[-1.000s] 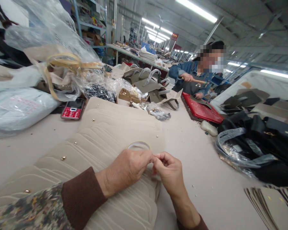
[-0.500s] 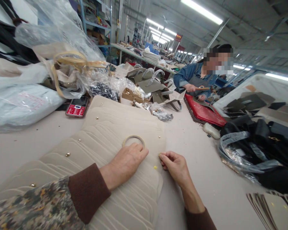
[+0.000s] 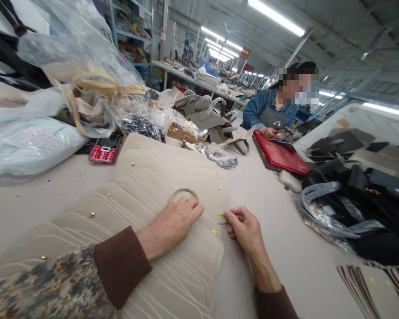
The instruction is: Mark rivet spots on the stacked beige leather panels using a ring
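Note:
My left hand (image 3: 173,223) is closed around the lower side of a thin roll of tape (image 3: 184,189) with a yellowish rim. It rests on a fanned stack of beige bag panels (image 3: 173,168), several of them with small gold studs. At the stack's right edge, my right hand (image 3: 248,230) has thumb and forefinger pinched together. Just past these fingertips lies a small yellow piece (image 3: 220,214) on the top panel. A second yellow mark (image 3: 213,232) sits slightly nearer to me. Something thin and dark (image 3: 223,223) juts out below the pinch; its kind is unclear.
Left of the stack lie a red keypad phone (image 3: 104,149) and plastic-wrapped bundles (image 3: 33,148). Behind it are bagged hardware and grey bag parts (image 3: 209,119). Black bags (image 3: 359,199) and more panels (image 3: 374,288) are on the right. Across the table a co-worker (image 3: 269,106) sits by a red board (image 3: 279,153).
My right fingertips have drawn slightly back to the right, showing the yellow piece and the thin dark thing. My left hand stays on the tape roll. The co-worker's hammer hand has lowered.

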`<state>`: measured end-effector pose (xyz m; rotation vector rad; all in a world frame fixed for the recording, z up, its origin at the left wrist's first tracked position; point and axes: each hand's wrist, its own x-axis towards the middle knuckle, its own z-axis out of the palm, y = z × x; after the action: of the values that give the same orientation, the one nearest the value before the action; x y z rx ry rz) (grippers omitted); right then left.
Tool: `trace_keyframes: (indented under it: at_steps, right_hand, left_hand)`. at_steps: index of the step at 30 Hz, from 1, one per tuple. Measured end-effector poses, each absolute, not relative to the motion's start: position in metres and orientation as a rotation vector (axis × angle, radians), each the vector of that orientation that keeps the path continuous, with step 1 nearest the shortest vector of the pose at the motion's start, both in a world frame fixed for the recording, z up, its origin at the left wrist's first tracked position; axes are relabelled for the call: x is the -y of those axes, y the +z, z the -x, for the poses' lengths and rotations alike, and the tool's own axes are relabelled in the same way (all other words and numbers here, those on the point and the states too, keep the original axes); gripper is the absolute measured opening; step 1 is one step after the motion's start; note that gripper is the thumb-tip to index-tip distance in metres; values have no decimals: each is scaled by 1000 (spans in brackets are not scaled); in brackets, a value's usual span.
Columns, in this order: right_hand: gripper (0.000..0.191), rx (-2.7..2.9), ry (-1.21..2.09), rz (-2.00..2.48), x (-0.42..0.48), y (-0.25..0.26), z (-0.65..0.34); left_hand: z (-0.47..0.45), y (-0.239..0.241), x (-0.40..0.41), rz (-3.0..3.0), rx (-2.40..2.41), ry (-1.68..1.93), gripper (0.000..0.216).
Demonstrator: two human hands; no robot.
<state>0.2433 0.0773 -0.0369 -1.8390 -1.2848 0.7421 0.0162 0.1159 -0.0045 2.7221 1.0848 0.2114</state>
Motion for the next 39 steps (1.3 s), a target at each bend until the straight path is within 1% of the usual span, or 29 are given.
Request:
trace_keyframes:
  at_steps: [3, 8, 13, 16, 20, 22, 26, 30, 33, 36, 39]
  right_hand:
    - [32, 1388, 750, 1754, -72, -38, -245]
    - [26, 1580, 503, 1824, -73, -33, -230]
    - [22, 1699, 382, 1916, -79, -27, -223]
    - [19, 1793, 454, 1947, -77, -19, -225]
    - [20, 1842, 800, 1935, -70, -11, -230]
    - [21, 1820, 889, 1936, -68, -10, -231]
    - [9, 1747, 867, 1961, -71, -16, -232]
    - [16, 1718, 816, 1963, -74, -23, -233]
    - [18, 1616, 733, 1843, -72, -21, -232]
    - [16, 1613, 741, 1536, -67, -12, -228]
    - [13, 1782, 664, 1290, -63, -2, -218]
  left_hand:
    - [-16, -5, -117, -2714, -1085, 229, 23]
    - [-15, -5, -117, -2744, -1039, 283, 19]
    - [-12, -2, -117, -2770, -945, 326, 15]
    - [-10, -1, -119, -2755, -922, 346, 14]
    - [-10, -2, -120, -2744, -939, 338, 14]
    - [-10, -3, -120, -2747, -945, 314, 14]
    - [-11, -6, -120, -2752, -943, 297, 13]
    - [-10, -6, -119, -2745, -900, 430, 12]
    - [-11, -5, -115, -2665, -790, 569, 14]
    - [-12, -5, -112, -2567, -734, 651, 18]
    - [-14, -8, -109, -2535, -739, 699, 35]
